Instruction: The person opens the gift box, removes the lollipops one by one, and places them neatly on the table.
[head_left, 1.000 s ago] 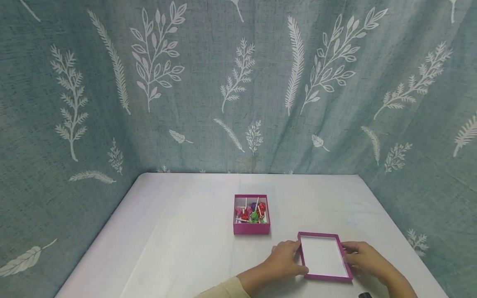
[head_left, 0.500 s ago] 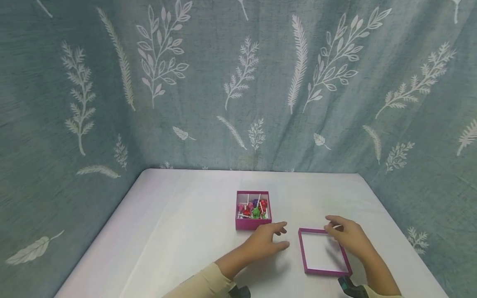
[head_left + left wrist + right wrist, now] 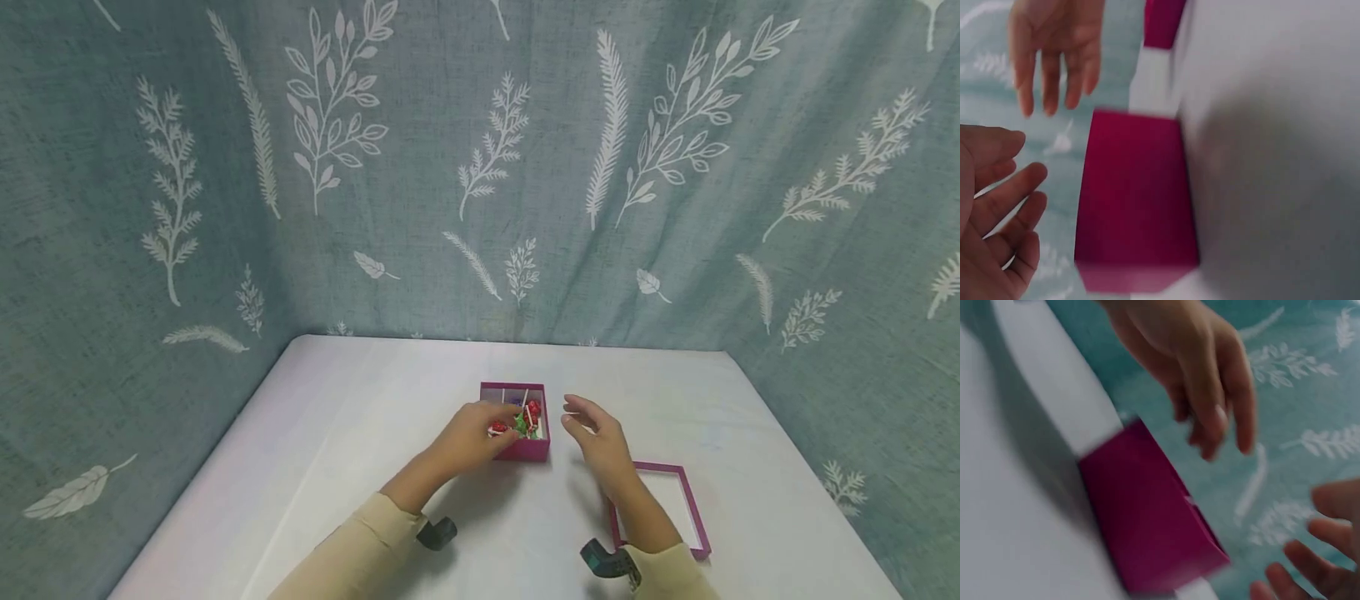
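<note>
A magenta square box [image 3: 523, 451] on the table holds several wrapped lollipops [image 3: 533, 414] in red, green and purple, with white sticks. My left hand [image 3: 467, 435] is over the box's left part, thumb and fingers spread apart, covering some of the lollipops. In the left wrist view the fingers of this hand [image 3: 997, 209] are bent loosely with nothing between them. My right hand [image 3: 602, 443] hovers just right of the box, fingers extended toward it and holding nothing. The right forearm partly hides a shallow magenta lid [image 3: 694, 512], white inside, lying with its hollow side up.
A white-covered table [image 3: 360, 467] carries the box and lid. Blue-green curtains [image 3: 420, 167] with white leaf prints stand behind it and along both sides. Dark wrist cameras [image 3: 606, 560] are strapped to both wrists.
Both hands have let go of the lid, which stays on the table. The left hand has moved left and up over the lollipop box; the right hand has moved left to its side.
</note>
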A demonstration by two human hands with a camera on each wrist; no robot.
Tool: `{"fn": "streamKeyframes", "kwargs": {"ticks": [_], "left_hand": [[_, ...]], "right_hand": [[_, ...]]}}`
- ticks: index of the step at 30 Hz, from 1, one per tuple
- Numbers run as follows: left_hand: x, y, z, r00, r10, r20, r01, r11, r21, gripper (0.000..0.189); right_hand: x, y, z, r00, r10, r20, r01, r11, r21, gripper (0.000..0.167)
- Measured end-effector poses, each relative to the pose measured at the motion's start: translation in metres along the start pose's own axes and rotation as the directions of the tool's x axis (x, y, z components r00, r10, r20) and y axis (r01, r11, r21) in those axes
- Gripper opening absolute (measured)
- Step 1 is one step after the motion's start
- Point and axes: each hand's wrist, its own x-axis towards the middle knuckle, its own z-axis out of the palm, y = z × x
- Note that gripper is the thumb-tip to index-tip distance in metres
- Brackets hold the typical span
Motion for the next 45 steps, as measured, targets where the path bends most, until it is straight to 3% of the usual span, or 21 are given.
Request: {"fn": "streamKeyframes", "kwargs": {"ticks": [3,7,11,15,21,26,32,39,42,45], "left_hand": [[0.005,-0.013,-0.010,0.999,-0.036,-0.013,0.036,0.999,0.020,0.035],[0.012,-0.027,-0.017,0.997,-0.073,-0.013,0.073,0.997,0.027,0.033],[0.019,-0.037,-0.017,0.996,-0.085,0.012,0.085,0.995,0.048,0.032],[0.026,-0.045,-0.011,0.992,-0.109,0.062,0.100,0.986,0.133,0.030],[0.035,-0.044,-0.004,0.988,-0.093,0.124,0.049,0.946,0.321,0.024],[0.039,-0.041,-0.003,0.981,-0.041,0.188,-0.031,0.929,0.368,0.017],[0.046,-0.040,-0.002,0.965,-0.036,0.260,-0.095,0.875,0.474,0.012],[0.055,-0.037,0.001,0.927,-0.104,0.360,-0.108,0.846,0.522,0.019],[0.057,-0.037,0.002,0.923,-0.084,0.375,-0.158,0.805,0.571,0.018],[0.059,-0.037,0.003,0.925,-0.033,0.379,-0.233,0.740,0.631,0.017]], "right_hand": [[0.006,0.004,0.018,0.997,0.039,-0.070,-0.029,0.991,0.134,0.039],[0.012,0.014,0.035,0.986,0.073,-0.149,-0.048,0.985,0.165,0.039],[0.016,0.025,0.047,0.976,0.104,-0.194,-0.063,0.976,0.207,0.040],[0.021,0.035,0.057,0.968,0.116,-0.221,-0.056,0.964,0.259,0.039],[0.027,0.046,0.059,0.983,0.093,-0.159,-0.064,0.981,0.183,0.041],[0.032,0.055,0.054,0.996,0.042,-0.078,-0.034,0.995,0.098,0.043],[0.037,0.058,0.051,0.999,0.034,-0.008,-0.033,0.999,0.026,0.050],[0.038,0.061,0.046,0.998,0.058,0.038,-0.056,0.997,-0.059,0.048],[0.037,0.062,0.044,0.997,0.057,0.051,-0.054,0.997,-0.055,0.047],[0.036,0.062,0.044,0.997,0.060,0.056,-0.058,0.997,-0.045,0.047]]}}
